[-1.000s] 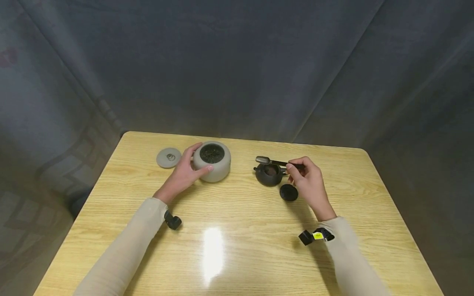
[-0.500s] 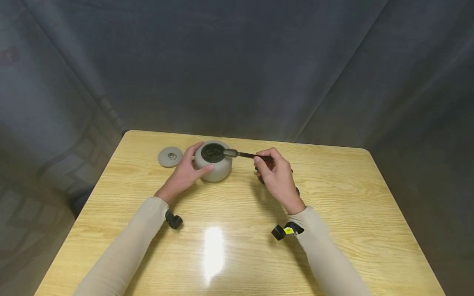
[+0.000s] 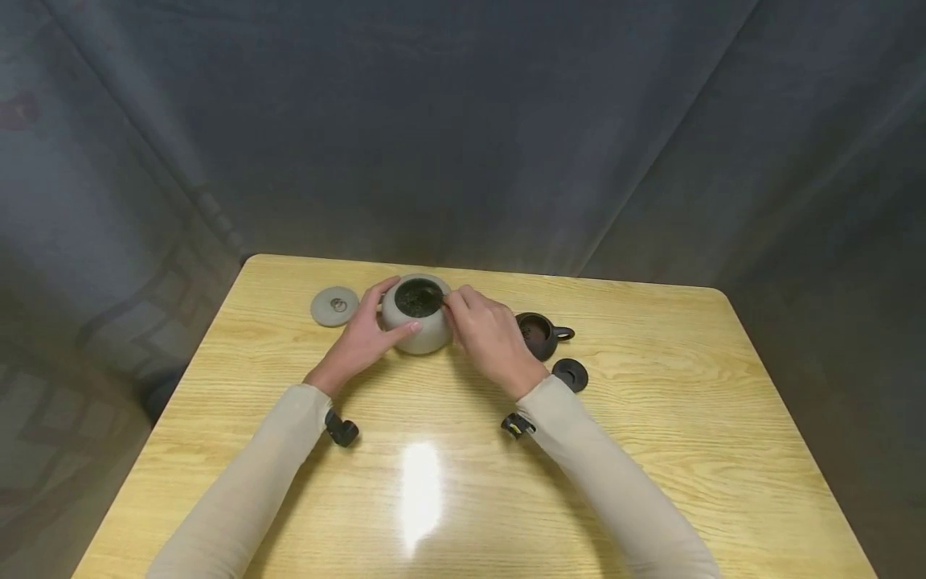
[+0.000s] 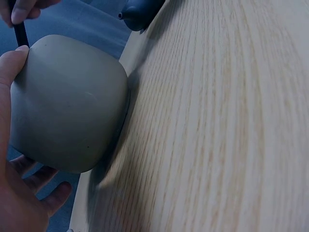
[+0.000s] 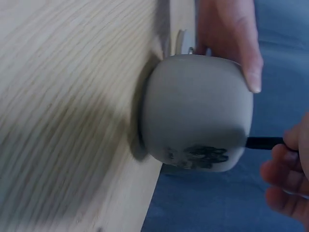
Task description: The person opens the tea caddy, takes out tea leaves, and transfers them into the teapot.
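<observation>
A round grey jar (image 3: pixel 425 341) of dark tea leaves (image 3: pixel 414 299) stands uncovered toward the back of the table. My left hand (image 3: pixel 359 342) grips its left side, thumb at the front of the rim and fingers around the back. With my right hand (image 3: pixel 490 331) I pinch the black handle of a tea scoop (image 5: pixel 263 142) at the jar's right rim. The scoop's head is down in the jar's mouth, mostly hidden among the leaves. In the right wrist view, a dark pattern (image 5: pixel 205 155) shows on the jar's wall.
Right of the jar, a small dark teapot (image 3: pixel 553 341) sits uncovered, partly behind my right hand. Its round black lid (image 3: pixel 571 373) lies in front of it. The jar's flat grey lid (image 3: pixel 334 307) rests to the left, on the wooden table (image 3: pixel 463 498). A curtain (image 3: pixel 463 145) hangs behind.
My right hand has moved left from over the teapot to the jar, and the scoop's head has gone into the jar's mouth. My left hand has kept its hold on the jar.
</observation>
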`<state>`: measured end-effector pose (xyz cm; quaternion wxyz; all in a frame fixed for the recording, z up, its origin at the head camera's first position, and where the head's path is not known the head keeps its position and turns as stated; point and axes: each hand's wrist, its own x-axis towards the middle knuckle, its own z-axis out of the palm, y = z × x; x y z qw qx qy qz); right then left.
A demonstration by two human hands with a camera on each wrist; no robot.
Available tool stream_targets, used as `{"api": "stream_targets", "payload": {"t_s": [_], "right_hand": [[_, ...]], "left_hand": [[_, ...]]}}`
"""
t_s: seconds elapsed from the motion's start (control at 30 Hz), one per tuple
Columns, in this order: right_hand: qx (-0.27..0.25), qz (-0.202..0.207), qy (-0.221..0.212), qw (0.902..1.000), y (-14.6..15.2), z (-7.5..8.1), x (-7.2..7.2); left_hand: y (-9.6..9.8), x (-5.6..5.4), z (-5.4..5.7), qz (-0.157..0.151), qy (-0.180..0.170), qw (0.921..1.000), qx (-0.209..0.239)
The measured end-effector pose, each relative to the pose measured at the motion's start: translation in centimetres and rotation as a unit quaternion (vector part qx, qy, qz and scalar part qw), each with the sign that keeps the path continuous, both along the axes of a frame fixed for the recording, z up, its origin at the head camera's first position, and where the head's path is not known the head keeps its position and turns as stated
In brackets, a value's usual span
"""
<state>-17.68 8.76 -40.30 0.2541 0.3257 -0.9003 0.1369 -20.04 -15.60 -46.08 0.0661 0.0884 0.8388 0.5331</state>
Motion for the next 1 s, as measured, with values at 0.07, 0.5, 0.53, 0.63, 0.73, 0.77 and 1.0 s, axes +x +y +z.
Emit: {"api": "stream_targets", "payload": {"t_s": [0.07,0.5,0.53,0.63,0.73,0.77,1.0], "right_hand": [[0.016,-0.002,0.004,0.9999,-0.3,-0.2,-0.2],[0.007,-0.015,-0.03,0.9994,-1.8,-0.9,-1.1],[0.004,-0.014,-0.038,0.9992,-1.9,-0.9,-1.1],[-0.008,-0.008,-0.064,0.9979,-2.2,-1.1,-0.9],[-0.026,0.0,-0.091,0.9955,-2.3,-1.2,-0.7],[-0.035,0.002,-0.103,0.994,-2.3,-1.2,-0.6],[-0.173,0.008,-0.248,0.9531,-2.1,-0.8,-0.5]], "left_hand": [[0.0,0.0,0.0,0.0,0.0,1.0,-0.003],[0.1,0.1,0.2,-0.001,-0.001,1.0,-0.003],[0.0,0.2,0.2,-0.001,-0.001,1.0,-0.003],[0.0,0.2,0.1,-0.003,0.002,1.0,-0.003],[-0.1,0.2,0.1,-0.005,0.006,1.0,-0.004],[-0.1,0.2,0.1,-0.006,0.007,1.0,-0.004],[-0.2,0.1,0.0,-0.005,0.005,1.0,-0.007]]}}
